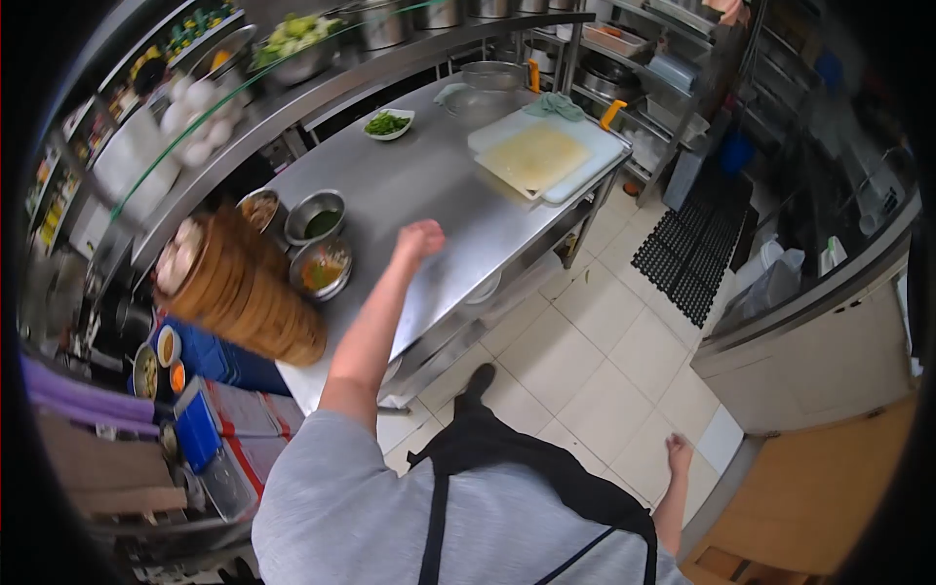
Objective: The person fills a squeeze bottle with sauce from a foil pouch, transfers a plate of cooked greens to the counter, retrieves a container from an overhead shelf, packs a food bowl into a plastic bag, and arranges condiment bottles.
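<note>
My left hand (421, 241) is held out over the steel worktable (380, 180), its fingers loosely curled with nothing visible in them. Nearest to it on the table are a steel bowl of chopped food in sauce (322, 268) and a steel bowl of green sauce (316, 218). My right hand (679, 453) hangs low at my side above the tiled floor, fingers curled in and touching nothing. No object shows in that hand either.
Tall stacked bamboo steamers (249, 288) stand at the table's near left corner. Farther along are a white dish of chopped greens (388, 124) and cutting boards (546, 156). A black rubber mat (687, 249) lies on the floor; a counter (799, 361) stands to the right.
</note>
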A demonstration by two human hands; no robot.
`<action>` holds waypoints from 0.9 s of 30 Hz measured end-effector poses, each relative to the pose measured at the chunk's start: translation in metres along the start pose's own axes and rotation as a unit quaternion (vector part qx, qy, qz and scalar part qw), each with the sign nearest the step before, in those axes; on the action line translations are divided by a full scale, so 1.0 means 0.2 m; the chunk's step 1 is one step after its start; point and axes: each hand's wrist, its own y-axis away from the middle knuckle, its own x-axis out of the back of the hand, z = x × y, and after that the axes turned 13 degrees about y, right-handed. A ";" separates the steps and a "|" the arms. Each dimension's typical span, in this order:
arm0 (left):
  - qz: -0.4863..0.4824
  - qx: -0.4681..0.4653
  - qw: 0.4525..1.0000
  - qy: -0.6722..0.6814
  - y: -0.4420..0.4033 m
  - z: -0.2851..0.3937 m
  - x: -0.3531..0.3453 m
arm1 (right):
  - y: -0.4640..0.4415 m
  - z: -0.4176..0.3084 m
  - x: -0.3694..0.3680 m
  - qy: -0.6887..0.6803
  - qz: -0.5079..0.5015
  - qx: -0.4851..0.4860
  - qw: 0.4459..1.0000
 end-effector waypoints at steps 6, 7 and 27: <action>0.211 -0.064 0.949 0.226 -1.17 0.30 0.18 | -0.19 -0.56 0.17 -0.049 0.045 -0.080 0.995; 0.234 -0.074 0.935 0.256 -1.32 0.33 0.19 | -0.13 -0.53 0.13 -0.024 0.045 -0.113 0.992; 0.191 -0.065 0.643 -0.739 -2.28 0.34 0.59 | 0.72 -0.53 -0.09 0.133 -0.111 -0.457 0.872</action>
